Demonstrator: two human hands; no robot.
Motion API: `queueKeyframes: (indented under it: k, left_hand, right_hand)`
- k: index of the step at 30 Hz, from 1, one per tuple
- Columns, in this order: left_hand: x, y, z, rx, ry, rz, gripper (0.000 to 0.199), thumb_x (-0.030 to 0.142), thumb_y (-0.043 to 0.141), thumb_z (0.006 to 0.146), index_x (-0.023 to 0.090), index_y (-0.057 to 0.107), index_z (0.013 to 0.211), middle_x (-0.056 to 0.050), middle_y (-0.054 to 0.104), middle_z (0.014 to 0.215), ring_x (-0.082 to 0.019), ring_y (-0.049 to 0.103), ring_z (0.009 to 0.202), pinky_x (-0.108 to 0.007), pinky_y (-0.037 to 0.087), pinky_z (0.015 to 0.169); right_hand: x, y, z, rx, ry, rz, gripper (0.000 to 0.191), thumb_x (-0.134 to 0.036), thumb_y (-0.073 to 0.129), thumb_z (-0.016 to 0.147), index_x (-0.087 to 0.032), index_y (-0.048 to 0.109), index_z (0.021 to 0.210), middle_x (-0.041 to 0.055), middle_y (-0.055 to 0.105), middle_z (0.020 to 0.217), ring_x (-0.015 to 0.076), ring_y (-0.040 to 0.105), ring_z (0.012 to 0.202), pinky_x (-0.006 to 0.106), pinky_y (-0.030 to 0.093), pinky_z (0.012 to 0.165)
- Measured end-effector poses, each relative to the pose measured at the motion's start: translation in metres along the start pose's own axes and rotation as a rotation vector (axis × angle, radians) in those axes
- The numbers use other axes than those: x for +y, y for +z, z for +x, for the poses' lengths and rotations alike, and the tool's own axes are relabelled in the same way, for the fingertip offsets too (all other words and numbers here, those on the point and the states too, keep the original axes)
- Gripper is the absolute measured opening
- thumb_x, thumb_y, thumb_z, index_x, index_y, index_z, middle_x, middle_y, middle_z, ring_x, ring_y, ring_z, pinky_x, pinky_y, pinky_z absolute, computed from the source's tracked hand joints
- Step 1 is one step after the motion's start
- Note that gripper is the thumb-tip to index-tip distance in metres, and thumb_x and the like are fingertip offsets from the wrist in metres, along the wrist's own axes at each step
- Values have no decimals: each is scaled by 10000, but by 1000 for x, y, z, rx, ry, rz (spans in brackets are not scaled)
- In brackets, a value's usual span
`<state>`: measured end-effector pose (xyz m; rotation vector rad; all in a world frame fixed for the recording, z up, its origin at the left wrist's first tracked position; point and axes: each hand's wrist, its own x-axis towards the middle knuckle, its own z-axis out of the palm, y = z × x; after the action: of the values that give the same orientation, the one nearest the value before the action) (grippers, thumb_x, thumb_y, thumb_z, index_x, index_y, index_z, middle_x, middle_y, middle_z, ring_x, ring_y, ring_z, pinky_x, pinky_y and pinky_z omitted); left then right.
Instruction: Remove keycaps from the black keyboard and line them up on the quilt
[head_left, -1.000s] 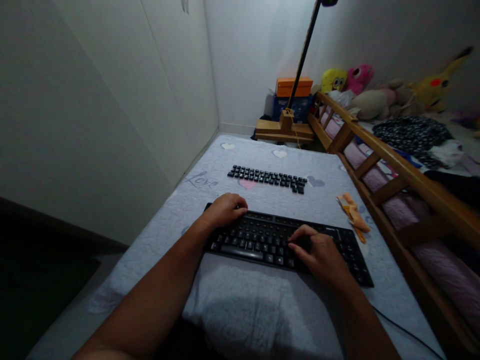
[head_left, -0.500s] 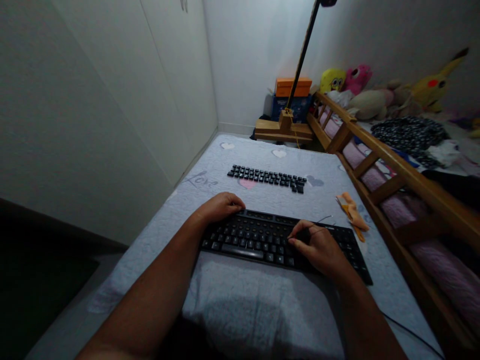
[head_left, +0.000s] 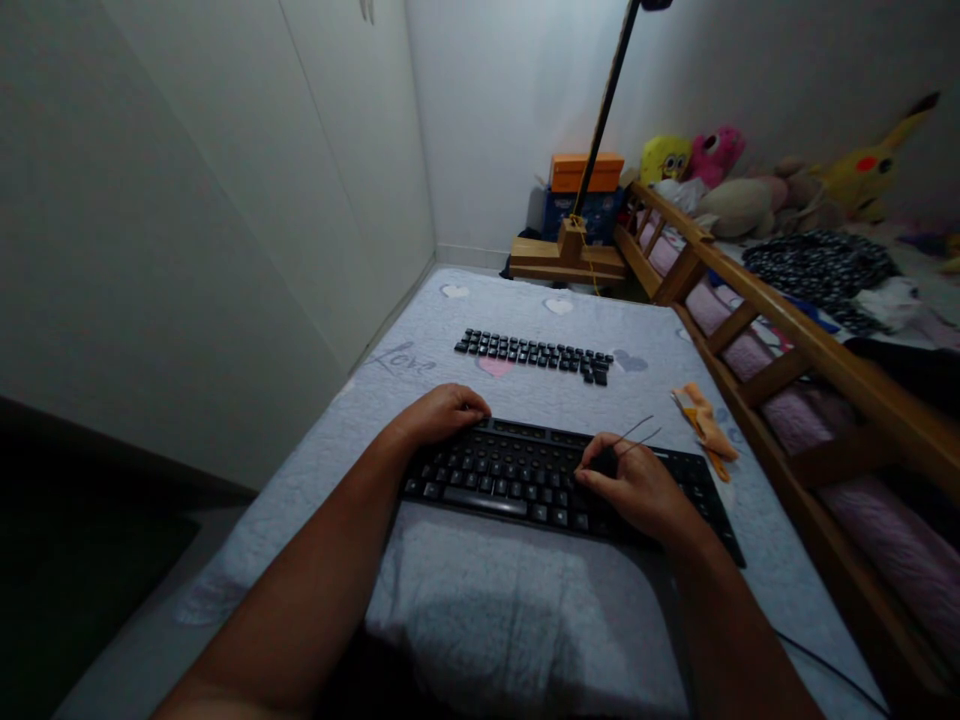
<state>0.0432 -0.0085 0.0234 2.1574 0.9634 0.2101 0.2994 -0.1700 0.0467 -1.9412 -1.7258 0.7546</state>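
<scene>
A black keyboard (head_left: 487,505) lies across the cloth-covered surface, its upper rows bare of several keycaps. My left hand (head_left: 450,410) is closed on the keyboard's top left edge. Over the right part of the keys, my right hand (head_left: 619,475) is closed around a small tool with a dark handle (head_left: 604,461) and two thin wires (head_left: 639,427) that point up and right. The fingertips are close to the keys. Beyond the keyboard, removed black keycaps (head_left: 532,353) sit in rows on the cloth.
An orange cloth with a yellow-handled tool (head_left: 701,425) lies at the right. A wooden bed rail (head_left: 795,365) runs along the right side, with plush toys (head_left: 720,158) behind it. A stand with a wooden base (head_left: 568,262) is at the far end. A cable trails at lower right.
The tool's wires have swung up and show more above my right hand, whose fingers have shifted slightly. My left hand and the keyboard look unmoved.
</scene>
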Motion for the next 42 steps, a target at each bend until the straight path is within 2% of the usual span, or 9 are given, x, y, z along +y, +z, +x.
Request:
queueKeyframes:
  k: [4, 11, 18, 32, 37, 42]
  left_hand:
    - [1, 0, -1, 5, -3, -7, 242, 211, 526, 795, 181, 736, 913, -43, 744, 946, -178, 662, 870, -275, 490, 827]
    - [1, 1, -1, 13, -10, 1, 239, 212, 525, 796, 179, 731, 913, -43, 741, 948, -176, 659, 880, -271, 487, 833]
    - [2, 1, 0, 13, -19, -8, 236, 203, 530, 786, 176, 736, 898, -48, 745, 937, -184, 661, 863, -284, 492, 828]
    - [1, 1, 0, 8, -16, -8, 242, 205, 522, 792, 183, 734, 907, -36, 747, 917, -177, 662, 860, -277, 494, 822]
    - [2, 1, -1, 11, -6, -8, 231, 205, 528, 786, 182, 735, 888, -43, 749, 923, -177, 662, 848, -279, 492, 828]
    - [2, 2, 0, 18, -13, -19, 237, 209, 524, 786, 188, 740, 879, -42, 752, 914, -178, 662, 833, -274, 499, 799]
  right_hand:
    - [-2, -1, 0, 23, -26, -5, 84, -287, 622, 741, -206, 619, 765, -59, 499, 520, 106, 420, 456, 231, 313, 486]
    - [-6, 0, 2, 2, 9, -9, 79, -268, 629, 737, -206, 612, 783, -38, 566, 571, 131, 506, 517, 241, 356, 524]
    - [-7, 4, -9, 45, -79, -33, 50, -241, 587, 778, -204, 617, 794, 21, 675, 732, 184, 617, 710, 280, 424, 666]
    - [-3, -5, 7, -56, -40, 10, 63, -242, 627, 749, -202, 607, 793, -24, 611, 637, 145, 571, 598, 241, 390, 565]
    - [-4, -4, 10, -90, 13, 72, 70, -229, 639, 736, -201, 603, 789, -33, 594, 603, 131, 549, 548, 232, 379, 522]
    - [6, -1, 15, -110, 26, 183, 88, -239, 642, 736, -206, 590, 800, -42, 588, 580, 131, 557, 518, 235, 384, 502]
